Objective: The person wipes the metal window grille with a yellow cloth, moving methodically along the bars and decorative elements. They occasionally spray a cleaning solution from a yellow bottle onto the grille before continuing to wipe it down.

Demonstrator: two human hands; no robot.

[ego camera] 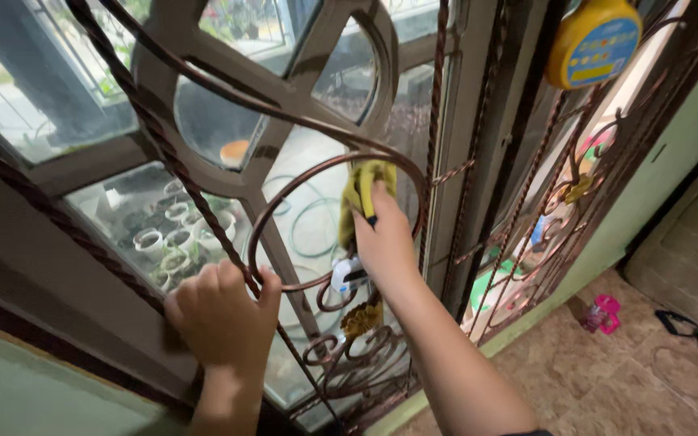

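The right hand [383,242] covered much of the yellow cloth [363,194], so its full shape could not be told, and a small white object [347,275] below the wrist was too blurred to identify. The yellow round container [594,42] was cut off by the top edge, and the pots [173,238] behind the glass were dim and indistinct.

Brown tiled floor [632,379], pink sandal [605,313] by the wall, black sandal [696,333] further right
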